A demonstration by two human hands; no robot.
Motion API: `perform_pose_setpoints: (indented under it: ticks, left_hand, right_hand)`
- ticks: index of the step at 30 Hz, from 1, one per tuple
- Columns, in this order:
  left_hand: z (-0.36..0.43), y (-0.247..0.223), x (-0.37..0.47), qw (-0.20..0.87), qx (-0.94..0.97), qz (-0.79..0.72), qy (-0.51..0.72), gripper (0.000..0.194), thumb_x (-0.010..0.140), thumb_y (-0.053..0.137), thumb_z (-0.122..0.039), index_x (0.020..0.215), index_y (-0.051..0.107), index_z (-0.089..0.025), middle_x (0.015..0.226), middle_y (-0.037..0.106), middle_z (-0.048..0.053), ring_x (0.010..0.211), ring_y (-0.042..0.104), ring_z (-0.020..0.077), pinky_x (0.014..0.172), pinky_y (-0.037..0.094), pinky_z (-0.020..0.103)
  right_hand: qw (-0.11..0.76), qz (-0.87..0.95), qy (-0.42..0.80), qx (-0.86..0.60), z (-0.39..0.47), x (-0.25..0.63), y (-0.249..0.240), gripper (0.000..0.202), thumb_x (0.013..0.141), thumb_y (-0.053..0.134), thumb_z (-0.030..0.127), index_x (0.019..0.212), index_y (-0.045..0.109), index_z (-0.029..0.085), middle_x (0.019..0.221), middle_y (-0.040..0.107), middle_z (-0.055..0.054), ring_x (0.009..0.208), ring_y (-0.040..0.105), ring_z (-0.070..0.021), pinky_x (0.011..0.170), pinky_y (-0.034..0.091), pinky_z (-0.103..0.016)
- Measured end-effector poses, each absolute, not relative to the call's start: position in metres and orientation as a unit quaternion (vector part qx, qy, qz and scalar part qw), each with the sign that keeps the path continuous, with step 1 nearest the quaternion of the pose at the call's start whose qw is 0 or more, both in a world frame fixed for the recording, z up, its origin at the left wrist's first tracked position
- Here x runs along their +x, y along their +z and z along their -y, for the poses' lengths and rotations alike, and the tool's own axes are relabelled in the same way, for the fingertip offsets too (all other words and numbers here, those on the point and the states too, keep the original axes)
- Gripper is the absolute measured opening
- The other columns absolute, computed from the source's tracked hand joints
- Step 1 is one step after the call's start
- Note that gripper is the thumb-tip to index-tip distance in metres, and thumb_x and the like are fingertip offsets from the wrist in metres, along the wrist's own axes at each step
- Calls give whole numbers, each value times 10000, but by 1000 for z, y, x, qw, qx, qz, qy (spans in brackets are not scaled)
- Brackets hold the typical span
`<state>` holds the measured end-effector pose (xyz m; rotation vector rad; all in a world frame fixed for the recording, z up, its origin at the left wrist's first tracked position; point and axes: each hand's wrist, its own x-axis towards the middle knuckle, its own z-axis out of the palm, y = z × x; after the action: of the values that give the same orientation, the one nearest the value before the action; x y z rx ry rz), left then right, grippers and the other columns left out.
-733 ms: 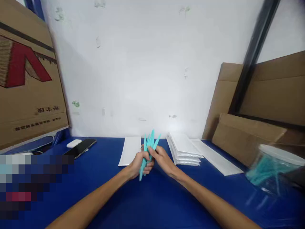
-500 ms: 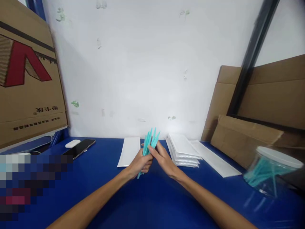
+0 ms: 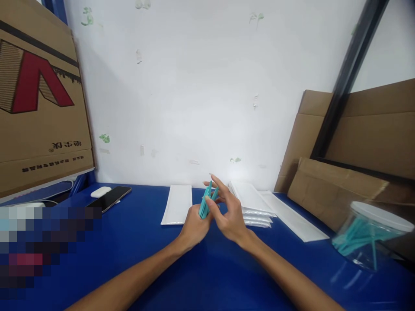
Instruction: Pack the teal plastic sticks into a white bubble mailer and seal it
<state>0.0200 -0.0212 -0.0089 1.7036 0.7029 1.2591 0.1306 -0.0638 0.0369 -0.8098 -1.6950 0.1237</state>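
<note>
at the far left, a tall brown cardboard box with a red mark [image 3: 39, 108] stands on end at the back left corner of my blue-topped bench [image 3: 207, 280]. just right of it, near the back edge, i see a small white oval object [image 3: 100, 191] and a black slab phone [image 3: 109, 199] lying flat side by side, just about touching.

further right, a single flat white paper sleeve [image 3: 177, 204] lies near the back edge, just left of my hands. my left hand [image 3: 194, 224] is closed in a fist around a bundle of slim teal plastic sticks [image 3: 207, 201], which stand nearly upright out of the top of the fist, above the middle of the bench. my right hand [image 3: 228, 216] is right against the left; its thumb and forefinger pinch the upper part of the sticks while the other fingers spread wide and point up toward the wall. i cannot tell how many sticks are in the bundle.

behind the right hand, a stack of flat white paper sleeves [image 3: 251, 203] sits near the back edge, partly hidden by my fingers, and a long white paper strip [image 3: 293, 220] lies just beside it. brown cardboard sheets [image 3: 343, 181] lean at the back right corner. at the right edge, a clear plastic jar with a white lid [image 3: 369, 235] lies tilted, with more teal sticks inside.
</note>
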Motion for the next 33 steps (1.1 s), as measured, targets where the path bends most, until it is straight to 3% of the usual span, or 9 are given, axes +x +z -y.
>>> perform_pose_setpoints:
  ticks: [6, 10, 15, 20, 24, 28, 30, 33]
  left_hand:
    - [18, -20, 20, 449, 720, -318, 422, 217, 787, 596, -307, 636, 555, -157, 444, 473, -42, 402, 446, 94, 392, 310, 191]
    - [13, -22, 19, 431, 725, -363, 397, 250, 781, 548, -268, 557, 490, -172, 453, 481, -24, 417, 465, 104, 400, 306, 202]
    - [14, -20, 21, 430, 722, -329, 430, 274, 833, 527, -338, 627, 525, -158, 518, 490, -34, 467, 422, 79, 429, 286, 194]
    - [21, -18, 22, 471, 729, -291, 403, 378, 893, 425, -390, 600, 510, -165, 462, 471, -29, 428, 460, 91, 420, 317, 193]
    - [21, -15, 21, 454, 722, -288, 436, 240, 827, 540, -317, 658, 549, -147, 569, 539, -16, 515, 477, 85, 462, 343, 179]
    - [19, -15, 21, 474, 711, -297, 427, 273, 839, 523, -337, 628, 533, -162, 489, 494, -27, 454, 453, 94, 429, 334, 200]
    - [20, -16, 21, 486, 699, -305, 425, 251, 835, 538, -355, 667, 557, -169, 444, 459, -43, 416, 429, 94, 409, 319, 206]
    - [21, -16, 23, 507, 671, -312, 442, 174, 803, 596, -332, 865, 611, -170, 434, 453, -65, 403, 439, 96, 406, 330, 201]
  right_hand:
    - [571, 752, 3, -330, 62, 132, 36, 293, 903, 538, 231, 1190, 583, 270, 1090, 677, -27, 927, 637, -183, 825, 517, -329]
    - [553, 749, 23, -365, 59, 132, 34, 179, 910, 512, 214, 1068, 592, 240, 969, 670, -22, 847, 635, -173, 788, 502, -318]
    - [581, 725, 16, -371, 57, 130, 32, 234, 879, 552, 221, 1112, 558, 233, 1132, 612, -67, 975, 609, -208, 844, 497, -354]
    - [575, 734, 43, -360, 57, 130, 30, 361, 921, 502, 229, 1280, 497, 261, 1151, 634, -58, 920, 644, -188, 823, 520, -340]
    - [556, 746, 40, -364, 57, 130, 29, 276, 935, 479, 234, 1178, 608, 259, 1079, 672, -43, 926, 650, -190, 836, 515, -332]
    - [574, 727, 69, -370, 59, 128, 30, 217, 932, 495, 261, 1093, 640, 253, 1093, 664, -47, 937, 657, -200, 826, 517, -332]
    - [594, 708, 108, -365, 60, 127, 30, 269, 922, 523, 298, 1181, 583, 259, 1094, 663, -56, 890, 671, -201, 790, 531, -338]
    - [613, 666, 223, -361, 58, 124, 30, 510, 896, 571, 379, 1365, 410, 260, 981, 692, -54, 830, 683, -205, 759, 545, -350]
